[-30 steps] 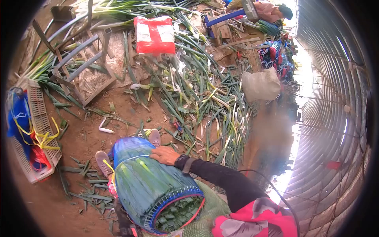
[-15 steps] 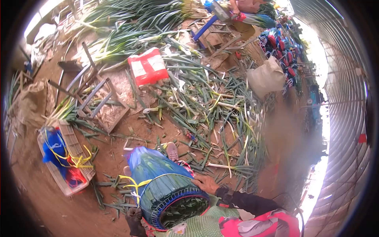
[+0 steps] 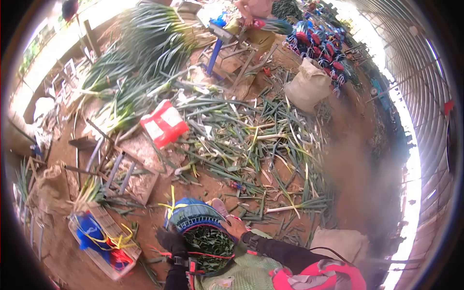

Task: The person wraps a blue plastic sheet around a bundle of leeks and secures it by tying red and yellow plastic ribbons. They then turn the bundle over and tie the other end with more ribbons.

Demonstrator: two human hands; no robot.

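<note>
Bundle of cut leeks (image 3: 205, 237) in blue plastic and blue netting sits at 6 o'clock in the frame, against the person's lap. Over the last second it tipped up: a second ago it lay with its long wrapped side showing, now the cut end faces the camera and the yellow tie (image 3: 170, 205) shows at its 11 o'clock. I read that as the bundle being stood on end or hoisted toward the body, not being wrapped any more.

Right hand (image 3: 235, 226) moved from the bundle's upper side to its rim at 3 o'clock; fingers curled over the blue edge, clamped on it. Left hand (image 3: 170, 240), dark glove, now visible at the bundle's 9 o'clock, pressed against the side; finger closure not readable.

A shoe (image 3: 220, 208) pokes out just beyond the bundle at 1 o'clock.

Further out: white crate (image 3: 99, 253) with blue and yellow ties at 8 o'clock, red-and-white sack (image 3: 163, 124) at 11 o'clock, loose leek trimmings (image 3: 251, 145) across the dirt at 12 to 1 o'clock, tan sack (image 3: 308, 86) at 1 o'clock. Another person (image 3: 253, 9) works at 12 o'clock, well apart.
</note>
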